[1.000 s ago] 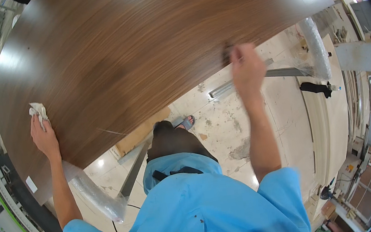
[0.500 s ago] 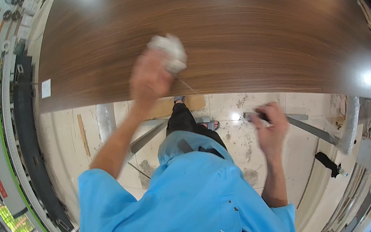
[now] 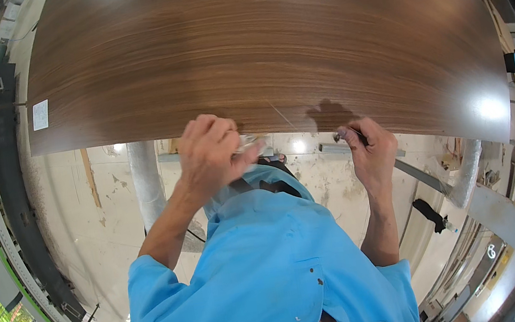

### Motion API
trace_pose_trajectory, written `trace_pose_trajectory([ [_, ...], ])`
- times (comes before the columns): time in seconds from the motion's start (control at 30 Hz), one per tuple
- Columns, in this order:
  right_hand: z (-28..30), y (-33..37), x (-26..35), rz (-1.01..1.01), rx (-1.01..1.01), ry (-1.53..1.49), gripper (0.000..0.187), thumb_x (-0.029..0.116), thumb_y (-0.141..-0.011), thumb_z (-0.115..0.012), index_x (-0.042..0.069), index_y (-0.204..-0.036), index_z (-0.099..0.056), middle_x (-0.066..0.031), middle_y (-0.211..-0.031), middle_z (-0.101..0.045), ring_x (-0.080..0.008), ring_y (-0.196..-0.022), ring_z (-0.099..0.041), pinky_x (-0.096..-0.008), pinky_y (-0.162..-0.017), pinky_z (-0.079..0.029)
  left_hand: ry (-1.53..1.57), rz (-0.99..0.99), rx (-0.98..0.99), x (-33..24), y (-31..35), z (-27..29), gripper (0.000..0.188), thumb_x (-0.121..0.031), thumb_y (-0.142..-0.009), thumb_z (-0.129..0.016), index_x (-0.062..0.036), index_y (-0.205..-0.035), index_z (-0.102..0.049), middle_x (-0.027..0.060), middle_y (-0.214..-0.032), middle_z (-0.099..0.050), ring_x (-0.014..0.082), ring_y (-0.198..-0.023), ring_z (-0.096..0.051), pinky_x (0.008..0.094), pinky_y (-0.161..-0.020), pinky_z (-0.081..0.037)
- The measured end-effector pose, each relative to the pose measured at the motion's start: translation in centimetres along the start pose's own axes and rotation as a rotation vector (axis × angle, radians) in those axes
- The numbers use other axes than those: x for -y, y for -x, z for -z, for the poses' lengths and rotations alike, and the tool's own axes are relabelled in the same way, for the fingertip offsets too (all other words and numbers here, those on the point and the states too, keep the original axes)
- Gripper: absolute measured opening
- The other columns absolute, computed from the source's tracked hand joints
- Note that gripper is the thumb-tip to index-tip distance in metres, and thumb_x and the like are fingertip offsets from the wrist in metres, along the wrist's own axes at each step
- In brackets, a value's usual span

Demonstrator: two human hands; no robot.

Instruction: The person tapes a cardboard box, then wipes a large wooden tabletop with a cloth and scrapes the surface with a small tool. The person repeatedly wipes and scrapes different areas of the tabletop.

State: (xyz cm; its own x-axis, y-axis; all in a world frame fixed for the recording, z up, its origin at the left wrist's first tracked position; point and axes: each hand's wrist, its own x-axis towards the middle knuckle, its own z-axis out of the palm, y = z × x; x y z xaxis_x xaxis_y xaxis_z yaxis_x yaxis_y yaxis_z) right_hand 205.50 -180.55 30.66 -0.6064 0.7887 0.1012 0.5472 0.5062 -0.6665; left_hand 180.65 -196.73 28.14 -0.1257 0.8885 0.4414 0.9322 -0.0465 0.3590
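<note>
— So, position of the board (image 3: 268, 47)?
— Across the view ahead of the person, face up, brown with wood grain. Glare on its right end; white label (image 3: 40, 115) on its left end.
— Left hand (image 3: 204, 155): state?
— Over the board's near edge, left of the middle. Fingers bent, thumb drawn in under them, gap narrow. Pale cloth (image 3: 248, 140) in the grasp, showing by the thumb, mostly hidden and blurred. Contact with the board: cannot tell.
— Right hand (image 3: 374, 144): state?
— At the board's near edge, right of the middle. Fingers curled in, thumb pressed to the index finger, pinching a small dark piece (image 3: 339, 135). Kind of piece: cannot tell. Hand shadow falls on the board just beside it.
— Surroundings?
— Wrapped leg (image 3: 144, 173) below the board's left part; second wrapped leg (image 3: 469, 176) below its right end. Black cloth item (image 3: 429, 212) farther below that end. Tiled floor (image 3: 112, 181) beneath the board, stained.
</note>
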Motion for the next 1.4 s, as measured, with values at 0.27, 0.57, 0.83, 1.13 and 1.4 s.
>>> trace_pose_trajectory([
  [0.27,-2.1,0.5,1.2,-0.32,-0.071,-0.155,0.018,0.001,-0.09,-0.07,0.001,-0.108,-0.069,-0.013,-0.083,-0.07,-0.0149,-0.071,-0.064,-0.0291,-0.066,-0.05,-0.047,0.109,0.573,0.7,-7.6,-1.7,0.035,-0.04,-0.082,-0.074,-0.0064,-0.088,-0.068,0.0098,-0.068,-0.068,0.0268,-0.071,-0.066,0.0407,-0.066,-0.052],
  [0.57,-3.1,3.6,1.2,-0.528,-0.315,-0.28,0.02,0.006,-0.093,-0.068,-0.002,-0.111,-0.066,-0.0116,-0.09,-0.069,-0.0155,-0.08,-0.064,-0.0287,-0.073,-0.051,0.131,0.243,0.977,3.3,-12.9,-1.2,0.029,-0.037,-0.08,-0.072,-0.0076,-0.081,-0.075,0.0134,-0.07,-0.072,0.0294,-0.068,-0.07,0.0411,-0.068,-0.055],
  [0.83,-3.8,3.3,1.5,-0.476,-0.282,-0.262,0.018,0.01,-0.095,-0.067,-0.003,-0.108,-0.063,-0.0098,-0.088,-0.067,-0.0154,-0.078,-0.06,-0.0295,-0.072,-0.049,0.029,0.241,0.957,2.9,-13.2,-1.4,0.032,-0.037,-0.076,-0.074,-0.005,-0.075,-0.073,0.0129,-0.067,-0.07,0.0301,-0.067,-0.069,0.0415,-0.07,-0.054],
  [1.13,-4.0,2.7,2.3,-0.333,-0.26,-0.367,0.011,0.005,-0.09,-0.074,-0.001,-0.094,-0.065,-0.0062,-0.075,-0.065,-0.0129,-0.065,-0.056,-0.0254,-0.062,-0.046,0.095,0.113,0.919,2.0,-10.3,-1.4,0.033,-0.044,-0.084,-0.072,-0.0105,-0.081,-0.075,0.0105,-0.064,-0.07,0.0255,-0.059,-0.069,0.0384,-0.059,-0.055],
  [1.4,-7.4,3.4,5.7,-0.54,-0.244,-0.74,0.025,0.019,-0.098,-0.068,-0.001,-0.1,-0.054,-0.0071,-0.092,-0.061,-0.0112,-0.078,-0.055,-0.0256,-0.072,-0.047,1.087,0.649,0.789,-3.7,-5.1,-1.4,0.059,-0.038,-0.087,-0.076,-0.0049,-0.134,-0.06,0.0143,-0.112,-0.071,0.0231,-0.083,-0.07,0.034,-0.072,-0.055],
])
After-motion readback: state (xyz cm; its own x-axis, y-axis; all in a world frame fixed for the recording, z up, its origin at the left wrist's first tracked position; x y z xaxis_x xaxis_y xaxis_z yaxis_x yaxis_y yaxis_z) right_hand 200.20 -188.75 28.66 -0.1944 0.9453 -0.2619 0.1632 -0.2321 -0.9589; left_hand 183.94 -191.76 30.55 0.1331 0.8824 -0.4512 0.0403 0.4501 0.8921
